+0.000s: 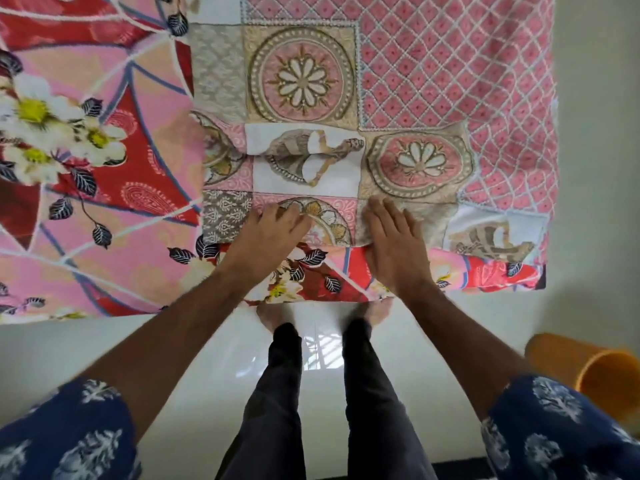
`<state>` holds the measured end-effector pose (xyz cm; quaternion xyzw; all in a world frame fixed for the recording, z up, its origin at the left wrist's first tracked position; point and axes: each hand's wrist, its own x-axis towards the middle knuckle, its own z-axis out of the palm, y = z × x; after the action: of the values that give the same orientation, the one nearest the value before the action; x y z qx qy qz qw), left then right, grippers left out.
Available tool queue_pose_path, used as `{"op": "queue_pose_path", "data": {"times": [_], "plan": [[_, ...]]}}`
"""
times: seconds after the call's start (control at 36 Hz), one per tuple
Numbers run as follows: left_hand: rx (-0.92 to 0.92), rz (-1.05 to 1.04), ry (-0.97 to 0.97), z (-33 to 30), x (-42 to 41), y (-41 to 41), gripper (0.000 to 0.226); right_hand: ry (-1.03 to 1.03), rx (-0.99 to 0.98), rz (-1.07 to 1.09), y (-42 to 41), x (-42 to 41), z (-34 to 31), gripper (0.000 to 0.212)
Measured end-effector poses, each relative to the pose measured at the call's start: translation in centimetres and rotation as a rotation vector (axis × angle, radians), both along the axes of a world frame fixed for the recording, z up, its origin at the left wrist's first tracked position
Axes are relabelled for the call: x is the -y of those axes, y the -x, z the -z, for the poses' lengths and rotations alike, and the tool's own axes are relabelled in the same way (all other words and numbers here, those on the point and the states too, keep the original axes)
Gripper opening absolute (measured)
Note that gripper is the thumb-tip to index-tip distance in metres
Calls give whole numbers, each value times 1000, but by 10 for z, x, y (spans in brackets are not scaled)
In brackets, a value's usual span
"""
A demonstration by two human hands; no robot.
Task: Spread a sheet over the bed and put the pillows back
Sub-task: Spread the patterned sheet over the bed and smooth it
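Both flat, spread hands, left hand (273, 226) and right hand (391, 240), smooth the sheet (304, 109) at the bed's near edge; next, probably pulling out the crease above them.

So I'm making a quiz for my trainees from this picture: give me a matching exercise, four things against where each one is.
Things:
1. left hand
2. patchwork sheet
3. floral bedcover
4. orange bin

Places:
A. on the floor at lower right
B. spread on the bed's right part
C. pressing flat on the sheet's near edge
D. covering the bed's left part

Pairs: 1-C, 2-B, 3-D, 4-A
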<state>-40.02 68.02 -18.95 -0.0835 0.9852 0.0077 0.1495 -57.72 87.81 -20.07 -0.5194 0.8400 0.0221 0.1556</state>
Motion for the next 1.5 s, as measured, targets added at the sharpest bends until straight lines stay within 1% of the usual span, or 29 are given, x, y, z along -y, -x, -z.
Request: {"op": "queue_pose_path", "data": {"times": [0.06,0.14,0.19,0.28,0.33,0.39,0.47,0.5,0.56,0.61,0.64,0.67,0.69,0.72,0.78,0.81,0.83,0.86,0.92,0.97,1.08,1.17,1.22,1.28,1.31,1.36,1.39,1.44,1.5], "plan": [[-75,-21,-26,1,3,5,40,-14,2,-6,1,0,0,63],[-138,-116,-68,-1,5,17,28,8,4,-5,3,0,0,60],[-185,-197,-67,-5,5,24,30,58,-7,-8,6,2,0,57],[-156,-263,-73,-7,5,27,33,101,-53,-17,13,1,2,52],[-125,-230,-97,-6,5,23,37,102,-88,41,23,-2,-1,45],[-116,-164,-153,-7,2,15,36,71,-103,151,37,-13,-8,41],[-159,55,-198,-16,-14,-6,48,-39,-62,260,62,-38,-20,41],[-168,133,-189,-19,-23,-13,52,-62,-55,251,68,-49,-21,42],[-91,224,-167,-26,-41,-22,56,-107,-51,182,75,-67,-25,45],[18,222,-162,-30,-55,-23,72,-151,-59,77,76,-85,-31,38],[46,195,-168,-29,-60,-23,79,-162,-63,33,76,-94,-36,33],[53,183,-173,-31,-64,-22,80,-168,-69,1,75,-103,-40,27],[43,188,-176,-35,-67,-20,77,-168,-79,-23,73,-112,-45,24],[13,211,-185,-38,-71,-20,69,-155,-90,-41,71,-120,-50,21],[1,250,-226,-46,-81,-21,43,-121,-95,-66,67,-135,-59,19],[0,271,-251,-49,-86,-22,44,-115,-95,-72,64,-142,-64,21],[31,304,-263,-51,-93,-23,55,-119,-91,-71,63,-149,-69,24],[81,325,-267,-52,-100,-26,68,-120,-82,-65,61,-156,-74,25],[138,343,-251,-53,-113,-34,79,-127,-39,-37,56,-170,-82,26],[184,330,-249,-51,-124,-43,82,-160,7,-16,48,-181,-86,28],[240,321,-246,-42,-134,-59,89,-286,115,-24,29,-187,-88,19],[279,323,-217,-33,-128,-68,92,-381,151,-61,17,-179,-86,24],[303,329,-239,-25,-123,-74,94,-412,172,-79,15,-175,-77,28],[324,339,-226,-15,-119,-78,96,-501,280,-96,20,-176,-66,32],[332,324,-199,-9,-120,-77,96,-574,384,-99,23,-178,-61,31],[417,361,-177,-19,-128,-62,89,-728,600,-73,26,-188,-50,29],[470,381,-191,-20,-131,-57,79,-763,662,-31,27,-196,-43,29],[596,380,-147,-24,-140,-44,45,-711,713,127,32,-216,-30,28],[506,421,-140,-28,-149,-25,24,-544,735,394,42,-238,-17,27]]}}
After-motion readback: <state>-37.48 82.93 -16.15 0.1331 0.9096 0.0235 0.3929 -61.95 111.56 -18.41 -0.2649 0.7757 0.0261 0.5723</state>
